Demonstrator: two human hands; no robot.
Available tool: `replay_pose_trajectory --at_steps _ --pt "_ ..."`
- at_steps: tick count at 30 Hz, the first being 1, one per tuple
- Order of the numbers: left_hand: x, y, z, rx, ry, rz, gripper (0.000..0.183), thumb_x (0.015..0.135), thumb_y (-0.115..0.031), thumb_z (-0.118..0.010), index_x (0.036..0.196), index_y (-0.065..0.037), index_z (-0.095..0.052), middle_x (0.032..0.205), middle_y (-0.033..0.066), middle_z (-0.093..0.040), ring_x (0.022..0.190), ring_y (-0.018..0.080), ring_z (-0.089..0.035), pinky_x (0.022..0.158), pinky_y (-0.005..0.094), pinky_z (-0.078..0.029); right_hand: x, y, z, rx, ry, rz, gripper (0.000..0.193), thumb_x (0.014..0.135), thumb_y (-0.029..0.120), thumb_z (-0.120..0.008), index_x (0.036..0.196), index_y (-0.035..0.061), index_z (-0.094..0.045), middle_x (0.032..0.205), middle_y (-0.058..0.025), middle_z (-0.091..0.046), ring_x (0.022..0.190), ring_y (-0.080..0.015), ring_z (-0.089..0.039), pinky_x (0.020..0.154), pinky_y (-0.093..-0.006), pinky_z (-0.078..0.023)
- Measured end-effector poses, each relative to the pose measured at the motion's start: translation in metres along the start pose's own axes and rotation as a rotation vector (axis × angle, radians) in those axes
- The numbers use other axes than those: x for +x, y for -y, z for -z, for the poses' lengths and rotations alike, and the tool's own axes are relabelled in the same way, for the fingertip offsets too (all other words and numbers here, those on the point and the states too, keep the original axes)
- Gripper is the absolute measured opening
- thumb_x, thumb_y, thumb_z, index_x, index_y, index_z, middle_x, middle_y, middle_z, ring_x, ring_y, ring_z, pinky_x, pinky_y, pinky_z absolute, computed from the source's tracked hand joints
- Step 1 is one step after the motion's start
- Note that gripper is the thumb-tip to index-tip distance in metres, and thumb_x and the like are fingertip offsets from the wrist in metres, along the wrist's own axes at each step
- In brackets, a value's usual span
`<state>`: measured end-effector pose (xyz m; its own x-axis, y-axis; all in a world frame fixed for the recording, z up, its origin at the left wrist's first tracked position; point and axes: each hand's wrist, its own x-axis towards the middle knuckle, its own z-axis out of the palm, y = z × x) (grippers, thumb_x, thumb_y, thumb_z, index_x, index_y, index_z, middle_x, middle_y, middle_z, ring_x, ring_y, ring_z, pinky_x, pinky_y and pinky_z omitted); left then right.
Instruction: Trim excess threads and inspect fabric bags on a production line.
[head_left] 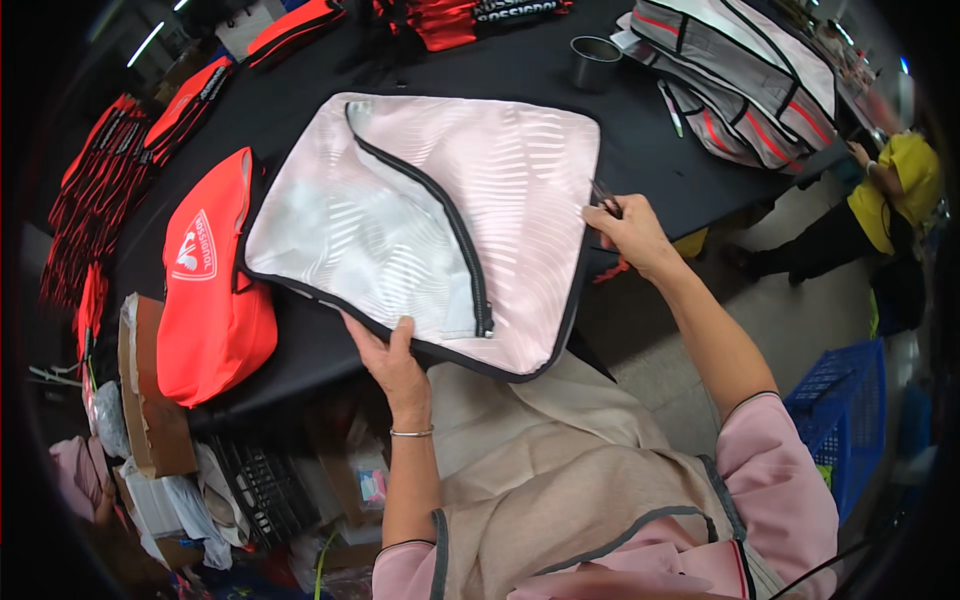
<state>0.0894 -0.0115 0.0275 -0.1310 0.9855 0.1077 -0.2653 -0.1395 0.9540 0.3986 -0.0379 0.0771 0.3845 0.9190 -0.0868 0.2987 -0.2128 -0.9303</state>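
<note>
The pale pink zippered panel [530, 200] lay at the front of the black tabletop [650, 145], beside a red bag [215, 300]. The left hand [395, 370] pinched its lower edge, thumb on top; the right hand [637, 232] was curled round a dark tool, probably thread snips [606, 203], at the right edge. Good handling likely meant keeping the black binding [524, 377] taut and flat, with the tool's points turned away from the fabric and the zipper [440, 195].
</note>
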Motion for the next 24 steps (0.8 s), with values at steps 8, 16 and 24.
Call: replay_pose_trajectory --at_steps 8,16,24 --pt "-0.032 -0.002 -0.004 0.026 0.012 -0.026 0.083 0.077 0.013 -0.054 0.150 0.006 -0.017 0.152 0.0160 -0.030 0.135 0.0242 -0.035 0.113 0.0317 -0.025 -0.035 -0.012 0.013 0.101 -0.057 -0.076 0.029 0.082 0.023 -0.069 0.064 0.0030 -0.059 0.054 0.0015 -0.051 0.048 -0.0059 -0.044 0.047 -0.0240 -0.031" --pt "-0.063 -0.017 0.000 0.110 0.024 -0.032 0.085 0.079 0.007 -0.057 0.151 0.004 -0.013 0.154 0.0186 -0.025 0.140 0.0269 -0.027 0.115 0.0335 -0.018 -0.063 -0.026 0.025 0.135 -0.064 -0.073 0.025 0.081 0.019 -0.070 0.063 0.0046 -0.059 0.053 0.0033 -0.050 0.048 -0.0045 -0.043 0.046 -0.0236 -0.030" --pt "-0.001 -0.077 -0.047 0.794 0.591 -0.657 0.059 0.086 -0.004 -0.057 0.143 -0.006 -0.042 0.143 0.0155 -0.045 0.139 0.0345 -0.033 0.114 0.0512 -0.021 -0.072 -0.026 0.021 0.191 -0.079 -0.109 0.027 0.080 0.019 -0.069 0.062 0.0057 -0.056 0.054 0.0047 -0.048 0.050 -0.0042 -0.043 0.047 -0.0239 -0.031"
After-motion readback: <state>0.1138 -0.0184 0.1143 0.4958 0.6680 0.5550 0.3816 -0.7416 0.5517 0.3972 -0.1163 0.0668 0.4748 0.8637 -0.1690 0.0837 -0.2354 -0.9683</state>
